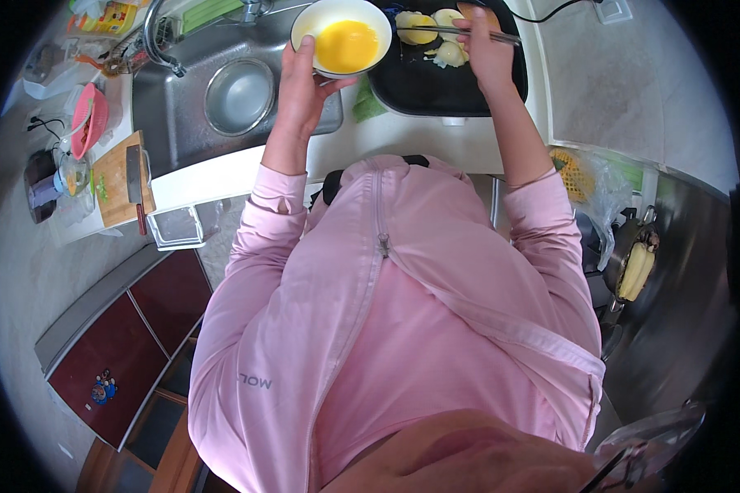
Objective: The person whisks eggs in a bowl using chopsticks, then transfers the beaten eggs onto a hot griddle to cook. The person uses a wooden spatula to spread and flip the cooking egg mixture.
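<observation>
At the top of the view my left hand (308, 80) holds a white bowl (305, 31) with a dark rim by its side, thumb on the rim. Beaten egg (348, 46), bright yellow, lies in the bowl. My right hand (487, 52) grips a pair of metal chopsticks (435, 28) over a black electric griddle (431, 95). Several pieces of food that look like fried eggs (416, 29) lie on the griddle under the chopsticks, with a flat light-brown piece (468, 11) partly behind my hand.
Left of the bowl is a steel sink (172, 123) with a round metal basin (240, 97) and a faucet (154, 37). A green cloth (367, 101) touches the griddle's left side. On a cutting board (114, 166) rests a cleaver (134, 175). A pan with corn (638, 271) stands far right.
</observation>
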A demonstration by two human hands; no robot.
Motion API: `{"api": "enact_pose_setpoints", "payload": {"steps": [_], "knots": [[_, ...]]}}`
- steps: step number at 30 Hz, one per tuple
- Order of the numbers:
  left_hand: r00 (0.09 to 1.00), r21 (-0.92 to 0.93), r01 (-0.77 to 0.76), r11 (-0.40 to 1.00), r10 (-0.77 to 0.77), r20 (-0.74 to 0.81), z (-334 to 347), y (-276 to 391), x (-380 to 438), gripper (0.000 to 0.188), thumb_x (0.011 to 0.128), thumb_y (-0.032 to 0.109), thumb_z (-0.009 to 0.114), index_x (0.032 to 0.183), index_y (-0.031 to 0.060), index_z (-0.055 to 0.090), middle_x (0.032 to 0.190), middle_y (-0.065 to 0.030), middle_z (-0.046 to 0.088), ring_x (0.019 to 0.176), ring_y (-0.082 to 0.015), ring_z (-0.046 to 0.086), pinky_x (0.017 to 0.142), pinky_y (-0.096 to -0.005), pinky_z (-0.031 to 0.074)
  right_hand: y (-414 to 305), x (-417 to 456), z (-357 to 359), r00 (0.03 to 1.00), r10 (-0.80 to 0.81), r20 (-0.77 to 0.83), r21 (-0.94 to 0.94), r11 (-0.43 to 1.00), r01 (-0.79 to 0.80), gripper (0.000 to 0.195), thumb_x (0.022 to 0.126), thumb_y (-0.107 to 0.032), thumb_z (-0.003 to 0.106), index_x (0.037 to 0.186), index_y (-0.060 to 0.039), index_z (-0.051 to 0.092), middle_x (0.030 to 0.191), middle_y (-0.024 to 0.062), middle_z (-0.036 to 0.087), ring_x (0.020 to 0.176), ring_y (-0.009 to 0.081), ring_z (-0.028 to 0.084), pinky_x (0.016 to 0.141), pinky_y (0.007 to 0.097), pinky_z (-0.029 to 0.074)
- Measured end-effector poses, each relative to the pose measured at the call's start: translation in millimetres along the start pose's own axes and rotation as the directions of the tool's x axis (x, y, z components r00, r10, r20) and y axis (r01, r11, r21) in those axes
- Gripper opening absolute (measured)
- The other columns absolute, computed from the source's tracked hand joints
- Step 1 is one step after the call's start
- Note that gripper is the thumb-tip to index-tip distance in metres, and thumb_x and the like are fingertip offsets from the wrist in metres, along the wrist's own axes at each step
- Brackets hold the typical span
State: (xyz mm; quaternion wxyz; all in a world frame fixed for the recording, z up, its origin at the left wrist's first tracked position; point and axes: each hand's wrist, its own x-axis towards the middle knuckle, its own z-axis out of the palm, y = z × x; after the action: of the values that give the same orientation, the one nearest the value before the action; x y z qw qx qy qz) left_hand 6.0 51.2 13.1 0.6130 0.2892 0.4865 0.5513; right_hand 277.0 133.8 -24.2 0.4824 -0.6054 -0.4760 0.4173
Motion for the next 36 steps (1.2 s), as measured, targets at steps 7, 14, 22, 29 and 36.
{"api": "enact_pose_setpoints", "payload": {"steps": [7,14,22,29,36], "knots": [[1.0,0.018,0.004,1.0,-0.004,-0.001,5.3,-2.5,1.9,0.048,0.102,0.038,0.044,0.137,0.0084,0.031,0.132,-0.0177,0.048,0.111,-0.0332,0.06,0.078,-0.0445,0.061,22.0,-5.9,-71.4,0.929,0.362,0.07,0.657,0.684,-0.317,0.054,0.107,-0.039,0.035,0.112,0.007,0.062,0.077,0.013,0.064,0.062,0.0128,0.05,0.059,0.0259,0.044],[0.998,0.07,0.022,0.997,-0.027,0.063,20.8,-3.8,5.9,0.048,0.102,0.041,0.044,0.135,0.0077,0.033,0.133,-0.0191,0.047,0.115,-0.0359,0.058,0.081,-0.0482,0.061,47.8,-22.4,-123.1,0.852,0.523,0.004,0.797,0.513,-0.319,0.052,0.107,-0.037,0.033,0.118,0.0082,0.057,0.084,0.0178,0.064,0.064,0.0156,0.051,0.058,0.0263,0.043],[0.997,0.117,0.033,0.993,-0.042,0.072,33.9,-1.4,3.5,0.049,0.102,0.042,0.043,0.135,0.0074,0.033,0.134,-0.0188,0.046,0.116,-0.0359,0.056,0.082,-0.0484,0.061,56.1,-56.6,-146.3,0.839,0.539,-0.073,0.752,0.582,-0.309,0.05,0.106,-0.038,0.036,0.118,0.0057,0.058,0.088,0.0137,0.064,0.068,0.0133,0.052,0.06,0.0249,0.045],[0.997,0.12,0.008,0.993,-0.017,0.079,33.9,0.2,-1.4,0.05,0.102,0.043,0.043,0.134,0.0065,0.032,0.134,-0.0196,0.045,0.115,-0.037,0.057,0.082,-0.0488,0.061,-11.9,-101.3,-100.3,0.998,0.05,-0.046,0.248,0.968,-0.037,0.044,0.107,-0.03,0.036,0.127,0.0032,0.056,0.1,0.0119,0.066,0.083,0.0104,0.058,0.07,0.0234,0.046],[0.995,0.126,-0.015,0.992,0.002,0.098,25.1,2.9,-1.4,0.051,0.102,0.043,0.043,0.133,0.0045,0.031,0.132,-0.0213,0.046,0.111,-0.0373,0.06,0.079,-0.0467,0.062,0.3,-105.5,-40.5,0.756,-0.486,0.439,-0.345,0.685,0.641,0.024,0.095,-0.009,0.06,0.118,-0.0015,0.063,0.107,0.005,0.065,0.078,0.0132,0.06,0.071,0.0274,0.05]]}}
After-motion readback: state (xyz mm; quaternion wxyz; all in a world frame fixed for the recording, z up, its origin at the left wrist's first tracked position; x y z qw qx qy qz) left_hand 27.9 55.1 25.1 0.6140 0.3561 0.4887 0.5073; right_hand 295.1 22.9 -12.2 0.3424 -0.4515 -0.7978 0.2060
